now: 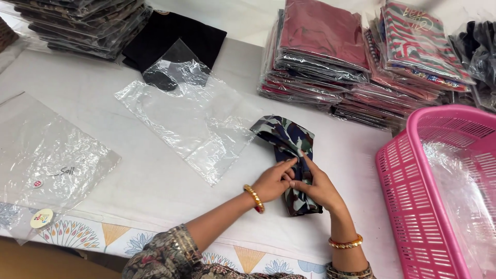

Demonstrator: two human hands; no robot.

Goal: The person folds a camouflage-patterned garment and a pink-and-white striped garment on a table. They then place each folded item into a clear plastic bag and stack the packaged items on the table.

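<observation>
1. While I monitor the head view, I see both hands meeting on a folded camouflage garment (290, 155) that lies on the white table (129, 170).
2. Left hand (272, 182): fingers pinch a fold of the garment near its middle; a gold bangle sits on the wrist.
3. Right hand (319, 187): palm rests on the garment's lower part, with the fingers curled onto the cloth, touching the left fingertips.
4. Garment position: table centre, its upper end just touching the edge of an empty clear plastic bag (188, 116).
5. I note a black garment (173, 36) under the bag's far end.
6. Stacks of bagged garments (330, 57) stand beyond the hands.
7. A pink basket (413, 206) stands at the right, near the right hand.
8. Another clear bag (49, 155) lies far left.
</observation>
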